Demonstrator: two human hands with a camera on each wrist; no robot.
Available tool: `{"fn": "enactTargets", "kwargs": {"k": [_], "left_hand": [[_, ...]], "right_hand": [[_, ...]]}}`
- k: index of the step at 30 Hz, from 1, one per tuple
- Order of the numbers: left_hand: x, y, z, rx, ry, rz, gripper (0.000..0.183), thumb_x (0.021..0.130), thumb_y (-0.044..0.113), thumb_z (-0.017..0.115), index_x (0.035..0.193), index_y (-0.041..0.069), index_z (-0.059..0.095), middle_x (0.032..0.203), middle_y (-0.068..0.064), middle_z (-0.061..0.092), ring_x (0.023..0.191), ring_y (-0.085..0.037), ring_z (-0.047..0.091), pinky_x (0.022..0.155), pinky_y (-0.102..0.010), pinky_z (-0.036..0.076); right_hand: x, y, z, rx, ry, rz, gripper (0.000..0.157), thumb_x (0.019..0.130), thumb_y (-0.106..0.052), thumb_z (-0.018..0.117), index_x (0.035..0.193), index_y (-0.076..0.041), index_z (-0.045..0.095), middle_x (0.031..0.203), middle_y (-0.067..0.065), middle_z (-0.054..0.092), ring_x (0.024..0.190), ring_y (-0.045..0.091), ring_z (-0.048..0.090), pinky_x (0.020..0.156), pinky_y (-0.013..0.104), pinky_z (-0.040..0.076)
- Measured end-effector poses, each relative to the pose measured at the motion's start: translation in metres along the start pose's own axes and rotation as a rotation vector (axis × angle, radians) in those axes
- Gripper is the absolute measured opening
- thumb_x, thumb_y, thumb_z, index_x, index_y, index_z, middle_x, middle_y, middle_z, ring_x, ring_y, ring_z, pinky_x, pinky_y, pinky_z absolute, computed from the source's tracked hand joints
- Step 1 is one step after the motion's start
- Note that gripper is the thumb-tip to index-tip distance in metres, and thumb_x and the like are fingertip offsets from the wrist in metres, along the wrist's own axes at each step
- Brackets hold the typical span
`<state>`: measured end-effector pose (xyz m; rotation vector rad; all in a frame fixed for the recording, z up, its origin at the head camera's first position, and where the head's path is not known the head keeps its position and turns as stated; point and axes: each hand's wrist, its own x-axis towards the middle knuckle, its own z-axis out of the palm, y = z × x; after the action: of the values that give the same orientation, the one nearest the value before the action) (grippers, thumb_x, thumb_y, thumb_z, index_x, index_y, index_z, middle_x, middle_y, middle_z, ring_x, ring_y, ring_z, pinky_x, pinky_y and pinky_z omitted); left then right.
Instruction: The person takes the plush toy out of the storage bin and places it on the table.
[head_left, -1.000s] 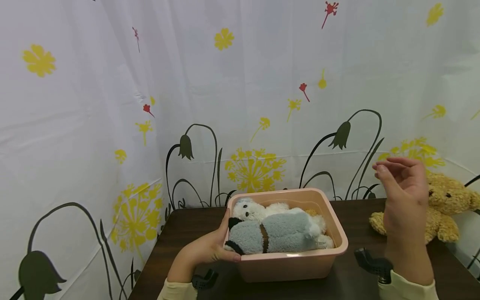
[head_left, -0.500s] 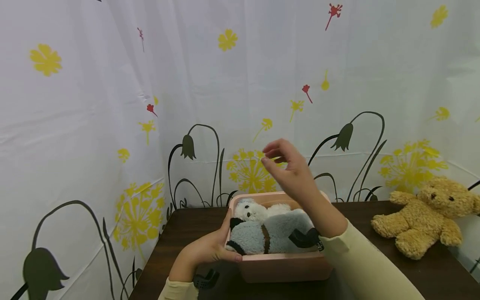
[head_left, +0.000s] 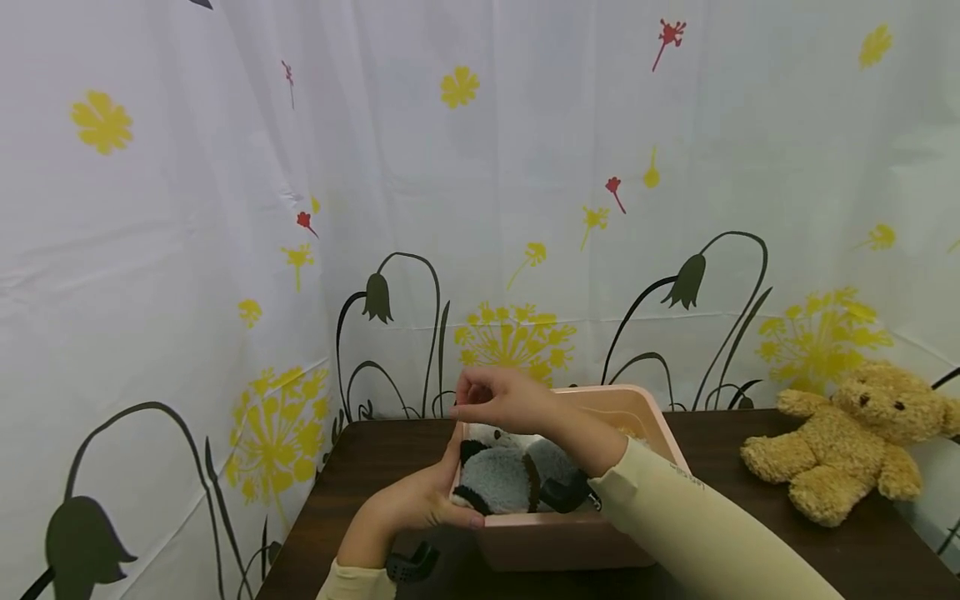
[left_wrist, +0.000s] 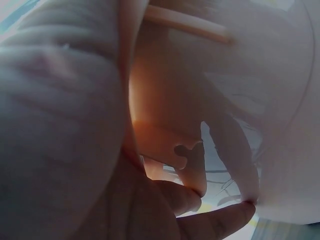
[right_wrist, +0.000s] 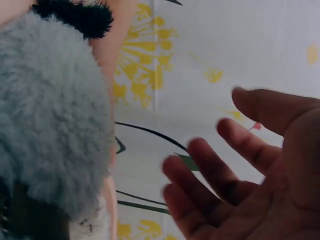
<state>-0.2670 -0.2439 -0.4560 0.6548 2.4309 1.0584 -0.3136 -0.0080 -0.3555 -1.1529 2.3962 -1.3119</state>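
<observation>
A pink plastic bin (head_left: 562,546) stands on the dark table, with my left hand (head_left: 408,508) gripping its left end, thumb along the front rim. The left wrist view shows that hand's fingertips (left_wrist: 225,220) against the glossy bin wall (left_wrist: 165,105). Inside lies a grey plush toy (head_left: 495,479) with black ends and a brown band; a white plush toy (head_left: 517,442) is behind it, partly covered. My right hand (head_left: 506,400) hovers over the bin's back left corner, fingers loosely bent and holding nothing. Its forearm hides the bin's middle.
A tan teddy bear (head_left: 855,446) lies on the table's (head_left: 720,475) right side. Behind the table hangs a white curtain (head_left: 525,125) with yellow, red and dark green flower prints. A dark wrist mount (head_left: 566,492) on the right arm overlaps the grey plush toy.
My right hand has swung from beside the teddy bear leftward across the bin and come down near its back left corner. The left hand keeps its grip on the bin.
</observation>
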Motion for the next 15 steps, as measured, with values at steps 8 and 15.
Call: {"fn": "enactTargets", "kwargs": {"k": [8,15], "left_hand": [[0.001,0.004,-0.001,-0.031,0.001,0.009,0.148,0.093,0.057,0.085,0.162,0.031,-0.043,0.182,-0.023,-0.001,0.165,-0.041,0.028,0.126,-0.061,0.036],[-0.001,0.003,0.0,-0.032,0.022,-0.019,0.152,0.089,0.054,0.089,0.166,0.021,-0.038,0.18,-0.026,0.017,0.156,-0.036,0.044,0.123,-0.055,0.04]], "right_hand": [[-0.001,0.027,0.0,-0.121,-0.375,0.041,0.031,0.097,-0.038,0.086,0.115,-0.018,0.07,0.114,-0.007,0.068,0.101,0.009,0.063,0.088,0.026,0.052],[-0.006,0.033,0.003,-0.32,-0.555,0.061,0.067,0.083,-0.046,0.096,0.139,-0.041,0.06,0.135,-0.013,0.052,0.118,0.008,0.051,0.101,0.026,0.046]]}}
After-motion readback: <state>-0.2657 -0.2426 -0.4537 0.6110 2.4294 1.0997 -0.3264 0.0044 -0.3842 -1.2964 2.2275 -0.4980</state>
